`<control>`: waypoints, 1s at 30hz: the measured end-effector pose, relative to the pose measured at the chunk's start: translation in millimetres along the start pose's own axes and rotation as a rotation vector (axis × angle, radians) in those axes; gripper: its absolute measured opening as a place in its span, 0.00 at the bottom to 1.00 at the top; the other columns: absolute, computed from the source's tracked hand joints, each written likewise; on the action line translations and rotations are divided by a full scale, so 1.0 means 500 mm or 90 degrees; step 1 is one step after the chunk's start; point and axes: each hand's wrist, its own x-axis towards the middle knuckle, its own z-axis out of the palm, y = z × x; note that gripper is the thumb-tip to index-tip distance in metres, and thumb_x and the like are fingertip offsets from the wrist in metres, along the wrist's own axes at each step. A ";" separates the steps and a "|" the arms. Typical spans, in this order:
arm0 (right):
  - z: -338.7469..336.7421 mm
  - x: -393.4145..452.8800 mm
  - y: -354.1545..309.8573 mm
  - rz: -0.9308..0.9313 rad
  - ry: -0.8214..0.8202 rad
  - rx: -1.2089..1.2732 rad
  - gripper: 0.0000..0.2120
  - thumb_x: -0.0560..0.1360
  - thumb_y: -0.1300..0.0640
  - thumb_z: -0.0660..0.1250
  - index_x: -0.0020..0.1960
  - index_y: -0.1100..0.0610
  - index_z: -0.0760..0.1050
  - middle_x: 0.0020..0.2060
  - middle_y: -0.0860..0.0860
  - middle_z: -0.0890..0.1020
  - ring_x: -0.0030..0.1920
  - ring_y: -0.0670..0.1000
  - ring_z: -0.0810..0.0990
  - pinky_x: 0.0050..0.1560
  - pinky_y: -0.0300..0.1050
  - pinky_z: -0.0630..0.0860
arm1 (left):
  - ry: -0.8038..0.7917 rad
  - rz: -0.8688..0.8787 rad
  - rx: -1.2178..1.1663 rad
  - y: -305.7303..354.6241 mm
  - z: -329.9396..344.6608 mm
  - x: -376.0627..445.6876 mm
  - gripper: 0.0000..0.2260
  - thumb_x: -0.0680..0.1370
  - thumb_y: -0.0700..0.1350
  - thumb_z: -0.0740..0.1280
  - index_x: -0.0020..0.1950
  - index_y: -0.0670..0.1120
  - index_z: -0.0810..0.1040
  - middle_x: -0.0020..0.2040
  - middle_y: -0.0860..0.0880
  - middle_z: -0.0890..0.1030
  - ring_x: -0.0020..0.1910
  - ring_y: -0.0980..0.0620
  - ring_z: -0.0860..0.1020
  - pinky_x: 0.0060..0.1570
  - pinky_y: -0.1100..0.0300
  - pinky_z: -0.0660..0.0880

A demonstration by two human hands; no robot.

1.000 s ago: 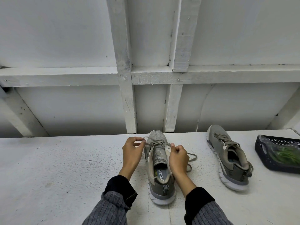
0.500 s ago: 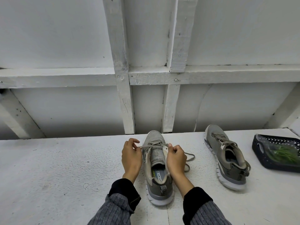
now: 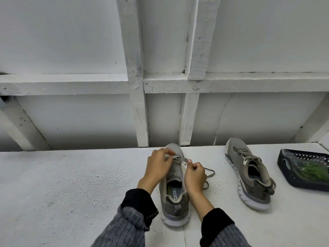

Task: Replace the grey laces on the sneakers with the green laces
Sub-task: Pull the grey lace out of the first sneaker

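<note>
A white painted worktop (image 3: 62, 184) runs the width of the room, backed by a white wall of boards and battens (image 3: 137, 104). At its right edge sits a dark perforated basket (image 3: 284, 168) with the green laces (image 3: 313, 171) lying inside under clear wrapping. Between basket and middle, the second sneaker (image 3: 247, 170) rests tilted on its side, toe toward the back edge, its grey lace done up. The near sneaker (image 3: 175, 189) stands upright at the middle, heel toward the front edge. The left hand (image 3: 157, 166) curls over its toe end, fingers pinching the grey lace (image 3: 179, 157) by the lowest eyelets. The right hand (image 3: 195, 175) pinches the eyelet flap on the other side; a loose loop of lace trails onto the worktop beside it
</note>
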 end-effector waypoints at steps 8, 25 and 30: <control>-0.004 0.000 0.008 -0.030 -0.010 -0.011 0.18 0.80 0.52 0.61 0.35 0.58 0.66 0.28 0.52 0.74 0.31 0.51 0.72 0.30 0.40 0.63 | -0.098 0.043 0.320 0.021 0.034 0.015 0.10 0.80 0.51 0.62 0.58 0.55 0.79 0.57 0.53 0.82 0.62 0.48 0.72 0.65 0.48 0.59; -0.004 0.001 0.011 -0.035 -0.015 0.002 0.18 0.81 0.52 0.61 0.34 0.59 0.66 0.27 0.52 0.74 0.30 0.51 0.70 0.32 0.41 0.64 | 0.203 -0.121 -0.259 -0.011 -0.009 -0.005 0.06 0.80 0.43 0.65 0.44 0.48 0.80 0.41 0.54 0.82 0.42 0.57 0.79 0.38 0.75 0.69; 0.000 0.003 0.013 -0.031 -0.013 0.007 0.19 0.80 0.52 0.61 0.33 0.58 0.66 0.28 0.51 0.74 0.32 0.53 0.71 0.32 0.42 0.64 | 0.350 -0.240 -0.350 -0.048 -0.033 -0.009 0.08 0.82 0.45 0.61 0.51 0.45 0.79 0.45 0.52 0.80 0.43 0.55 0.80 0.43 0.63 0.71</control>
